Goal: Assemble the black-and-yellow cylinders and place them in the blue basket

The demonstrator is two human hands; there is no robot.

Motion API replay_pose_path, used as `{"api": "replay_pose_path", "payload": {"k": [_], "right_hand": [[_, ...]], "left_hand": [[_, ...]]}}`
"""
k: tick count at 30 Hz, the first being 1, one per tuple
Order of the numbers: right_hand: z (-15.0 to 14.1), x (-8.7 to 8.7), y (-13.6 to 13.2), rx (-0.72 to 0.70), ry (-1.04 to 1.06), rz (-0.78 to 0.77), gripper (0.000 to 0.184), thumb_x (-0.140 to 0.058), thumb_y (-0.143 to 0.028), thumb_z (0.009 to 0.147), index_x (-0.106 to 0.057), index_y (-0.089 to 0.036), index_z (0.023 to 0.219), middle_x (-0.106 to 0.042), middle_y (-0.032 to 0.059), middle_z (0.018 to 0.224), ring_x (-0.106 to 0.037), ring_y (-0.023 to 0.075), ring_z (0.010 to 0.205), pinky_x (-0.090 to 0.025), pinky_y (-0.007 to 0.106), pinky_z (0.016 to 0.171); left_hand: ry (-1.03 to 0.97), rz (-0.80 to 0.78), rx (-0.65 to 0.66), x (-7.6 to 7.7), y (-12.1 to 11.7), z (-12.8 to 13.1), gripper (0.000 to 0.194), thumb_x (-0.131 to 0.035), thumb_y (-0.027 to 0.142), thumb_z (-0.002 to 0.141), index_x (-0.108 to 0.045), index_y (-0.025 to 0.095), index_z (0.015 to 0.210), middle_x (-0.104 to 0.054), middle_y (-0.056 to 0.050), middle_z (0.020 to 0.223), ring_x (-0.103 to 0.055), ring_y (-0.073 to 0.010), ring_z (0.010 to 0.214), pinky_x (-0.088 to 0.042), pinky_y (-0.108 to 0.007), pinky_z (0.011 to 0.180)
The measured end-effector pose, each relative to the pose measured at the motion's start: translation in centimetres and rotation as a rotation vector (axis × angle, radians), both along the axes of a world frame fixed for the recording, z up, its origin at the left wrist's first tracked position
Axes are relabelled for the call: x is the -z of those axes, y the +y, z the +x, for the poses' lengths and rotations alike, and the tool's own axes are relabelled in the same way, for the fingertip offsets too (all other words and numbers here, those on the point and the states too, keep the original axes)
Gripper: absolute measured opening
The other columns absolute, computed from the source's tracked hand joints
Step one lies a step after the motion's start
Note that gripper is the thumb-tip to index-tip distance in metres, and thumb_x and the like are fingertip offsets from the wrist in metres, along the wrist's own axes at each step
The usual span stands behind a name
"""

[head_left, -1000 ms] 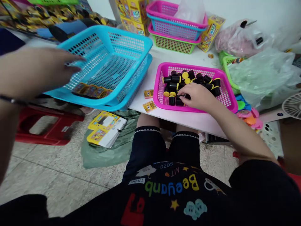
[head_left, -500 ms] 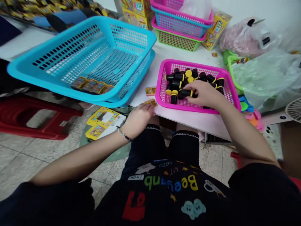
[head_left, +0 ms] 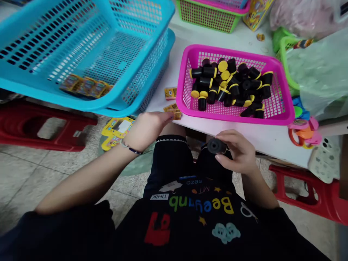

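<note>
My right hand (head_left: 233, 152) is above my lap, shut on a black cylinder (head_left: 216, 146) with its dark round end facing up. My left hand (head_left: 148, 127) is at the white table's front edge (head_left: 266, 145), its fingertips on a small yellow card (head_left: 174, 111). Another small yellow card (head_left: 170, 93) lies just beyond it. A magenta mesh basket (head_left: 233, 118) holds a loose pile of black cylinders with yellow caps (head_left: 228, 81). Several printed cards (head_left: 85, 87) lie inside the upper of two stacked blue mesh baskets (head_left: 67, 104).
A green mesh basket (head_left: 206, 16) and a yellow printed box (head_left: 257, 11) stand at the back. Plastic bags (head_left: 320, 69) and colourful toys (head_left: 304, 132) sit at the right. Red stools (head_left: 40, 127) stand on the tiled floor, and yellow printed cards (head_left: 116, 130) lie below the table edge.
My right hand has left the magenta basket and come back over my lap with a black cylinder. My left hand has come from the blue basket to the table edge. The view has tilted down.
</note>
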State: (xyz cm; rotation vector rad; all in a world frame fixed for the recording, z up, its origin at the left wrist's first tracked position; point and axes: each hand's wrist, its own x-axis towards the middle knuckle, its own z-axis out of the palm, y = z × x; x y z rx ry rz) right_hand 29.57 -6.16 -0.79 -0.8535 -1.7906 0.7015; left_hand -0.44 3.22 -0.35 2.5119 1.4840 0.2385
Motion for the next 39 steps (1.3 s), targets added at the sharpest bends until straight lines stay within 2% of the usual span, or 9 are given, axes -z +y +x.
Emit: {"api": "replay_pose_path", "payload": {"k": [4,8,11,14,19,25,29,33,39], "right_hand": [[-0.1,1.0,-0.7,-0.076,-0.008,-0.029,0.051,-0.078,-0.018,0.085,-0.069,-0.031,0.133,-0.075,0.006,0.114,-0.076,0.0188,0.099,-0.066,0.034,0.083],[0.1,1.5,-1.3,-0.018,-0.015,-0.078,0.044,-0.075,-0.02,0.088,-0.07,-0.031,0.13,-0.07,0.0051,0.113,-0.073,0.0169,0.096,-0.065,0.031,0.078],[-0.3,1.8,-1.5,0.13,0.003,-0.138,0.038,-0.071,-0.026,0.091,-0.065,-0.031,0.129,-0.064,0.005,0.114,-0.071,0.0173,0.095,-0.064,0.031,0.073],[-0.8,1.9,-1.3,0.267,0.056,-0.155,0.041,-0.067,-0.031,0.094,-0.05,-0.034,0.132,-0.059,0.0048,0.118,-0.071,0.018,0.094,-0.066,0.035,0.074],[-1.2,1.5,-1.1,0.386,-0.017,-0.14,0.033,-0.062,-0.039,0.097,-0.041,-0.035,0.122,-0.056,0.0061,0.12,-0.069,0.0209,0.102,-0.067,0.036,0.076],[-1.4,1.6,-2.1,0.307,0.091,-0.152,0.03,-0.066,-0.037,0.096,-0.046,-0.034,0.118,-0.059,0.0048,0.118,-0.071,0.0204,0.105,-0.068,0.034,0.08],[-1.5,1.3,-2.7,0.293,0.128,-0.248,0.036,-0.069,-0.049,0.096,-0.051,-0.032,0.122,-0.066,0.0054,0.119,-0.074,0.0204,0.104,-0.07,0.034,0.079],[-2.0,0.5,-2.9,0.238,0.224,-0.286,0.038,-0.073,-0.05,0.095,-0.058,-0.031,0.124,-0.073,0.0037,0.113,-0.076,0.019,0.101,-0.072,0.035,0.086],[-2.4,0.1,-2.8,0.138,0.318,-0.324,0.036,-0.079,-0.044,0.093,-0.065,-0.029,0.123,-0.077,0.0033,0.115,-0.078,0.0176,0.1,-0.073,0.034,0.09]], "left_hand": [[-0.027,-0.001,-0.052,-0.2,-0.4,-0.7,0.025,-0.068,0.026,0.1,-0.081,0.021,0.121,-0.085,-0.012,0.11,-0.081,-0.0337,0.099,-0.063,-0.041,0.088],[-0.415,0.023,-0.202,-0.3,-3.0,-0.2,0.026,-0.076,0.039,0.096,-0.083,0.023,0.115,-0.086,-0.007,0.105,-0.083,-0.0273,0.095,-0.066,-0.036,0.09],[-0.772,-0.221,-0.303,0.6,-5.4,1.5,0.051,-0.084,0.048,0.086,-0.077,0.021,0.129,-0.084,-0.007,0.115,-0.083,-0.0221,0.089,-0.069,-0.032,0.087],[-0.974,-0.551,-0.252,1.6,-7.0,4.0,0.053,-0.088,0.054,0.08,-0.081,0.016,0.115,-0.085,-0.009,0.108,-0.083,-0.0216,0.084,-0.071,-0.03,0.08],[-1.052,-0.76,-0.247,1.9,-8.0,6.3,0.049,-0.09,0.062,0.076,-0.076,0.016,0.08,-0.082,-0.007,0.078,-0.081,-0.0208,0.069,-0.071,-0.028,0.068],[-1.179,-0.967,-0.218,2.0,-8.3,6.5,0.055,-0.093,0.064,0.073,-0.067,0.016,0.082,-0.082,-0.007,0.075,-0.082,-0.0222,0.068,-0.071,-0.028,0.066],[-1.215,-1.076,-0.143,2.5,-8.4,6.7,0.055,-0.092,0.063,0.076,-0.062,0.017,0.084,-0.083,-0.008,0.079,-0.083,-0.0217,0.071,-0.071,-0.028,0.067],[-1.209,-1.066,-0.116,2.5,-8.6,6.7,0.058,-0.086,0.068,0.08,-0.058,0.018,0.082,-0.084,-0.01,0.085,-0.084,-0.0237,0.08,-0.072,-0.029,0.071],[-1.122,-0.872,0.022,2.9,-8.4,6.2,0.064,-0.069,0.077,0.09,-0.073,0.014,0.094,-0.084,-0.012,0.09,-0.083,-0.022,0.079,-0.07,-0.027,0.073]]}}
